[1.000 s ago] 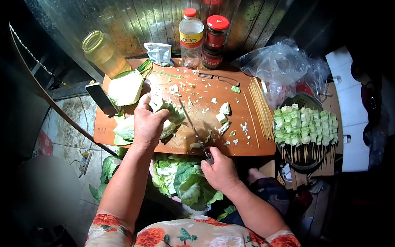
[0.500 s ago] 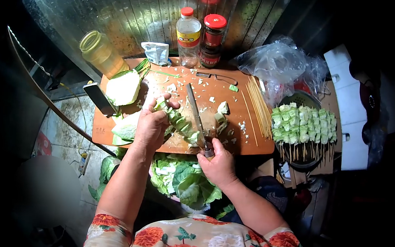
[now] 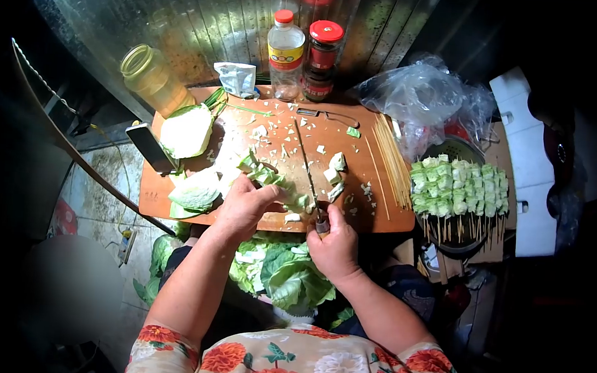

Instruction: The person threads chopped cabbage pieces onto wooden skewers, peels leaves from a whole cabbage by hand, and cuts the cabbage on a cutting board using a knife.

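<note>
My left hand (image 3: 246,205) grips a strip of cut cabbage (image 3: 269,178) above the wooden board (image 3: 248,123). In my right hand (image 3: 334,246) is the handle of a long knife (image 3: 306,156), its blade pointing away from me beside the strip. Small cabbage chunks (image 3: 335,176) lie on the board right of the blade. A half cabbage (image 3: 187,132) and loose leaves (image 3: 196,191) rest at the board's left. Below the near edge, in front of me, sits a heap of cabbage leaves (image 3: 293,278).
Bare skewers (image 3: 390,165) lie at the board's right, with finished cabbage skewers (image 3: 459,189) beyond. A plastic bag (image 3: 423,102), a clear bottle (image 3: 285,57), a red-lidded jar (image 3: 322,51), a yellow jar (image 3: 155,85) and a phone (image 3: 150,148) stand or lie around the board.
My left hand has moved down and nearer to me with the cabbage strip. My right hand has shifted slightly right and down with the knife, whose blade has turned more upright in view.
</note>
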Available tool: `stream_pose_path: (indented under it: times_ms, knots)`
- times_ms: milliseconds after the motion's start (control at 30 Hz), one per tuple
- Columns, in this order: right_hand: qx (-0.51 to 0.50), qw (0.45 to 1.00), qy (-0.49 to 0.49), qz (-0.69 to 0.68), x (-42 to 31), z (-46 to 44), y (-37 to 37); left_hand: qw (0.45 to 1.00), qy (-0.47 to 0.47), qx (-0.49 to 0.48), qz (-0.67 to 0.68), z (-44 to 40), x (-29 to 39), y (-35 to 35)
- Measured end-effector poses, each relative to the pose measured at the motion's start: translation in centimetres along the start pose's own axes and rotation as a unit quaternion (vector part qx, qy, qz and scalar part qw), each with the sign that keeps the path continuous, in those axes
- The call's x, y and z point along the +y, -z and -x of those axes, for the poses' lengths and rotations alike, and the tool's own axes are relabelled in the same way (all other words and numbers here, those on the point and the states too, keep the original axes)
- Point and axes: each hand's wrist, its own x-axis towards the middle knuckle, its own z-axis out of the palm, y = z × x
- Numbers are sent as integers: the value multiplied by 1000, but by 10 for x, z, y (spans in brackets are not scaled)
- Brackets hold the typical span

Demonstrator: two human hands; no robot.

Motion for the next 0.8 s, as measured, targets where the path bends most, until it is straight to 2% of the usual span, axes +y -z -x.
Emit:
stream_pose_path:
  times_ms: [33,67,100,133,167,233,267,300,367,400,533,633,700,800]
  knots:
    - [0,1000,1,0,0,0,2,1000,4,10,11,-3,-3,3]
    - [11,999,49,20,0,1,3,1000,3,11,11,-5,-5,3]
    - [22,994,98,39,1,3,4,998,-17,53,20,-7,-7,2]
    - [22,994,97,39,2,4,4,994,-37,95,29,-8,-8,1]
    - [23,990,133,51,4,5,4,994,-36,95,29,-9,-8,1]
    - [25,984,167,63,2,7,6,979,-65,150,-119,-10,-8,1]
    - [13,981,184,57,-4,9,9,987,-91,100,-86,-12,-9,0]
    - [1,978,201,51,-9,11,11,987,-89,99,-87,-14,-14,1]
    - [-10,979,200,45,-13,16,12,953,-200,129,-188,-17,-23,5]
    - [-14,979,201,39,-15,17,12,973,-173,107,-108,-16,-21,2]
    - [-19,980,196,27,-14,17,12,963,-197,124,-137,-15,-23,-5]
    - [-27,981,189,26,-12,17,12,970,-187,111,-106,-13,-18,-7]
    - [-32,982,183,25,-9,18,13,977,-134,108,-128,-12,-14,-5]
    - [-45,985,156,59,-5,19,13,969,-148,140,-142,-11,-1,-2]
